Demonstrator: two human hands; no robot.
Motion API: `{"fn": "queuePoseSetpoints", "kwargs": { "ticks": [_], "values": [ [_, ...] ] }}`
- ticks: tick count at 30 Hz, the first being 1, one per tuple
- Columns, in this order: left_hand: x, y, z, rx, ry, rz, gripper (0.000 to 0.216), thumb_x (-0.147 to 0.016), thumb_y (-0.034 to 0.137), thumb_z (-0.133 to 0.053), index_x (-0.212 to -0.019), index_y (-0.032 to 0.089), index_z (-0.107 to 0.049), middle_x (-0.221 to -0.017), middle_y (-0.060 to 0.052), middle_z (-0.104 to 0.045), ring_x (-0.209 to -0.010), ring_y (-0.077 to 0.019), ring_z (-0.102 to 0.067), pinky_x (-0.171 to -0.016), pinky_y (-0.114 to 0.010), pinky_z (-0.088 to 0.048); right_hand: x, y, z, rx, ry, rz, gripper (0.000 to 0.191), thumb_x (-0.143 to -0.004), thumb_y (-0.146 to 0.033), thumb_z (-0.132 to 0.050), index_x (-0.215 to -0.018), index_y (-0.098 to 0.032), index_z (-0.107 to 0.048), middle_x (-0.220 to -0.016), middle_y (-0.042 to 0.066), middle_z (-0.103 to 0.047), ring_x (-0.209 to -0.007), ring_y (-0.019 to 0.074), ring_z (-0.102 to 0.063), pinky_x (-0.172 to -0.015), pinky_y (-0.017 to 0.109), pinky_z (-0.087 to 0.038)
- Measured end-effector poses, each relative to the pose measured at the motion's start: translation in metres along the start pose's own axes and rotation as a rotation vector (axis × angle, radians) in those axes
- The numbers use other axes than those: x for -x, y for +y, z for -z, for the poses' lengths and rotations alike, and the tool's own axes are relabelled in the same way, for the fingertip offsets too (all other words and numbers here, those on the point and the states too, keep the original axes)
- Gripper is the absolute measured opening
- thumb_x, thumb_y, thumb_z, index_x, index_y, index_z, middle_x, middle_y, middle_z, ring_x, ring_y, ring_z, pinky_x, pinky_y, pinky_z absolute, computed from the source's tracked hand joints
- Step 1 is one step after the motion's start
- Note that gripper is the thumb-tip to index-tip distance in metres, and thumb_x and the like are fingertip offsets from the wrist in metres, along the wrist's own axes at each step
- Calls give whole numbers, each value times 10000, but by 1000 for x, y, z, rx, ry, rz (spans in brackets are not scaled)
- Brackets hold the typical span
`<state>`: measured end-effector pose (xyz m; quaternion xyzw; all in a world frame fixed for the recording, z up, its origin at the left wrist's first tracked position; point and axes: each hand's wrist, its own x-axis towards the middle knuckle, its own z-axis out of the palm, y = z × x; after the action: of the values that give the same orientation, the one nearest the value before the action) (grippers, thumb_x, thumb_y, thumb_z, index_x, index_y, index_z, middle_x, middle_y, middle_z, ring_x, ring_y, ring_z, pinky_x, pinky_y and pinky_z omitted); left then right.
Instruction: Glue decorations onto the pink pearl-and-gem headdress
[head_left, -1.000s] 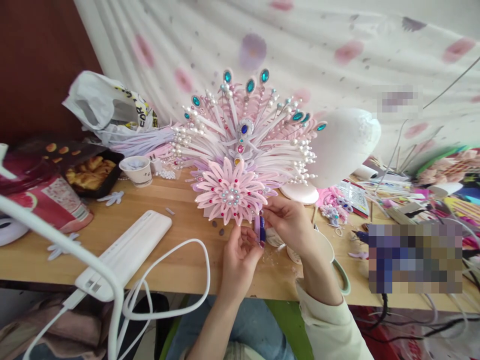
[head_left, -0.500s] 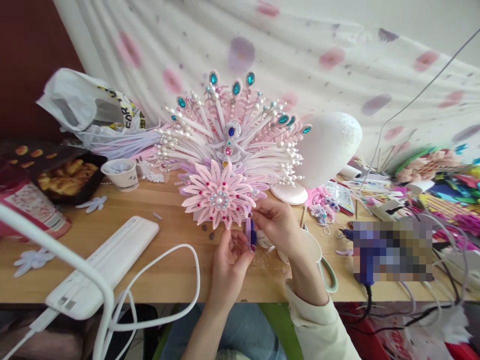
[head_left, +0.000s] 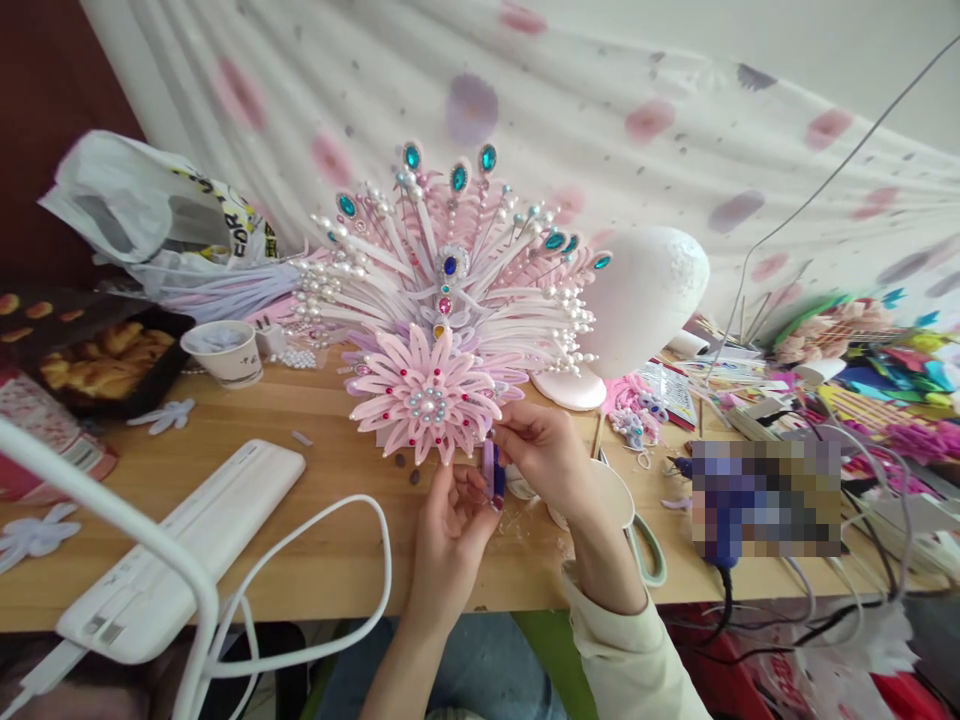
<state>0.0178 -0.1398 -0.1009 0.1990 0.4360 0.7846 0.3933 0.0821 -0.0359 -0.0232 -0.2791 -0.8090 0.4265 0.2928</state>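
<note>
A large pink and white fan-shaped headdress, set with pearls and teal gems, stands on the table. At its front sits a pink many-petalled flower with red beads and a pearl centre. Just below the flower, my left hand has its fingers curled round a small purple and dark blue stick-like piece. My right hand pinches at the flower's lower right edge, above that piece; what its fingertips hold is hidden.
A white foam head form stands behind on the right. Scissors and a blue glue gun, partly blurred out, lie to the right. Leftward are a white power bank, a looped white cable and a paper cup.
The whole view has shifted slightly, so things appear a little further left. Both hands keep nearly the same pose by the flower.
</note>
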Motion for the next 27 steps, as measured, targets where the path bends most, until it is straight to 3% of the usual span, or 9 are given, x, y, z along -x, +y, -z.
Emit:
{"fn": "queuePoseSetpoints", "kwargs": {
  "ticks": [16, 27],
  "values": [
    [0, 0, -2, 21, 24, -18, 683, -676, 148, -709, -1334, 225, -544, -823, 17, -580, -756, -134, -579, -674, -239, -477, -1, 3, -2, 1, -4, 5, 267, -794, -117, -498, -851, -178, -752, -665, -7, -611, -633, 131, -549, -614, 223, -430],
    [1, 4, -3, 19, 17, -12, 561, -686, 164, -701, -1230, 242, -592, -823, 21, -576, -767, -139, -562, -667, -241, -469, -2, 6, -2, 23, -7, 1, 272, -795, -124, -497, -860, -199, -751, -665, -15, -610, -639, 136, -556, -644, 233, -439]
  ]
}}
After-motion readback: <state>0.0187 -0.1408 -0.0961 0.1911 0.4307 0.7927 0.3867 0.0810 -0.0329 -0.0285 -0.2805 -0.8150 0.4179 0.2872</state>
